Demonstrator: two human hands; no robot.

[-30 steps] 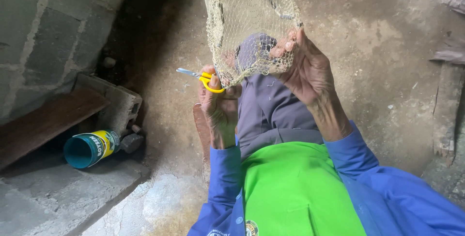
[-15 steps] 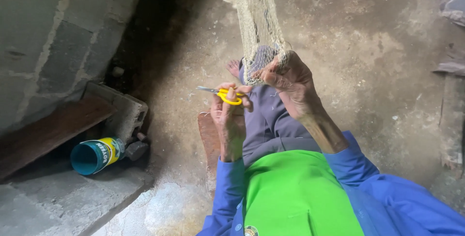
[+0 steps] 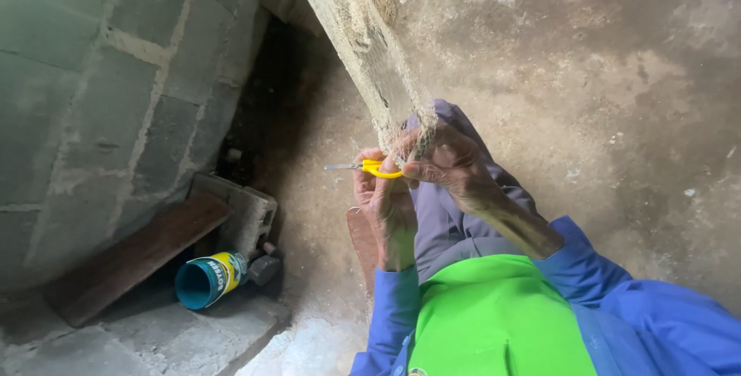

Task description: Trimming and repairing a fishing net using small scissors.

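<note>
We see a rough concrete floor [image 3: 617, 113], stained and dusty, running up to a block wall [image 3: 100, 75]. Low and far to the left of our grip on the scissors, a dark wooden plank [image 3: 131, 256] lies at the wall's foot. Just beside it stands a hollow concrete block [image 3: 247, 218]. Below the block, a teal can [image 3: 208, 279] lies on its side, open end facing us.

Net [image 3: 363, 44]: hanging down from above, its lower end lying in the right hand [image 3: 448, 164]. Scissors [image 3: 370, 168]: sitting in the left hand [image 3: 386, 198], just left of the right hand, blades pointing left. Can [image 3: 208, 279]: lying on its side on the floor, left of the person, before a block [image 3: 247, 214]. Plank [image 3: 135, 256]: leaning beside the block, against the wall [image 3: 100, 75].
</note>
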